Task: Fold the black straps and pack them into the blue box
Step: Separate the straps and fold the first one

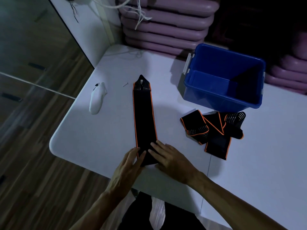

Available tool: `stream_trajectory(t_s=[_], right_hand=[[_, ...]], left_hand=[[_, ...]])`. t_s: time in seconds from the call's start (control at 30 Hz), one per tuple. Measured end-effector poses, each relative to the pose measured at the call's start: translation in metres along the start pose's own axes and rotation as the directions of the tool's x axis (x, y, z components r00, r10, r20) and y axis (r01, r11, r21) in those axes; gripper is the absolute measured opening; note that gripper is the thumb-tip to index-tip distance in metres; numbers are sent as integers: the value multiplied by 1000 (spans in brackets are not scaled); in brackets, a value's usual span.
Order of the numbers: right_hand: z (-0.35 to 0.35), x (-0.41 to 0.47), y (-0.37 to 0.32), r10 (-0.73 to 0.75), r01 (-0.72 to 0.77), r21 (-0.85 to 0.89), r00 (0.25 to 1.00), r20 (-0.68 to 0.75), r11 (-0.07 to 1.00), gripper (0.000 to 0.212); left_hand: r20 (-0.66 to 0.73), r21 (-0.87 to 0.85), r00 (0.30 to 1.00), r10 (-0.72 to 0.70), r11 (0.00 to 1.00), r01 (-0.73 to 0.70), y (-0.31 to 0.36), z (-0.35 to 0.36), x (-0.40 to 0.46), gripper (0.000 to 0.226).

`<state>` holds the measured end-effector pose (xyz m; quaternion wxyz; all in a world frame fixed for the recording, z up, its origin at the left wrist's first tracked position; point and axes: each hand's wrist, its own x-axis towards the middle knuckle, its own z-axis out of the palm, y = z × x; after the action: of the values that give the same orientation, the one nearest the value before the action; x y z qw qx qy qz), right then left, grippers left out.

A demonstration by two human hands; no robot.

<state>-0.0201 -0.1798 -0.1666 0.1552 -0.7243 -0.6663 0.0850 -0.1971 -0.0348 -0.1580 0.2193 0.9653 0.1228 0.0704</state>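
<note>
A long black strap with orange edges (144,117) lies flat on the white table (93,140), its pointed end facing away from me. My left hand (128,165) and my right hand (169,157) rest flat on the strap's near end, fingers spread, pressing it to the table. A loose heap of more black straps (214,131) lies to the right. Behind the heap stands the blue box (222,98), open at the top with nothing visible inside.
A white handheld object (97,98) lies on the table's left part, and a small screw (125,84) sits near the strap's tip. Stacked purple mats (166,25) and white cords stand behind the table. Wooden floor shows at the left.
</note>
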Motion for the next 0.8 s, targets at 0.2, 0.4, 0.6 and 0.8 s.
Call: stream_trajectory(t_s=[0.2,0.4,0.6,0.8], right_hand=[[2,-3,-4,-9,7,-62,1000,-29,998,51],[2,0,-4,-2,-3,-82,998,-56,997,48],[8,-2,-2,-33,29,-152,999,-29,988,53],[12,-5,-7,-5,5,-131,1000,0,991,63]], left_hand=[[33,17,999,-4,1000,4,-2,-1,0,46],[17,64,1000,-1,998,-1,2,-10,11,40],[39,121,999,-34,992,29,6,-5,7,43],[35,34,996,-83,996,82,8,2,10,56]])
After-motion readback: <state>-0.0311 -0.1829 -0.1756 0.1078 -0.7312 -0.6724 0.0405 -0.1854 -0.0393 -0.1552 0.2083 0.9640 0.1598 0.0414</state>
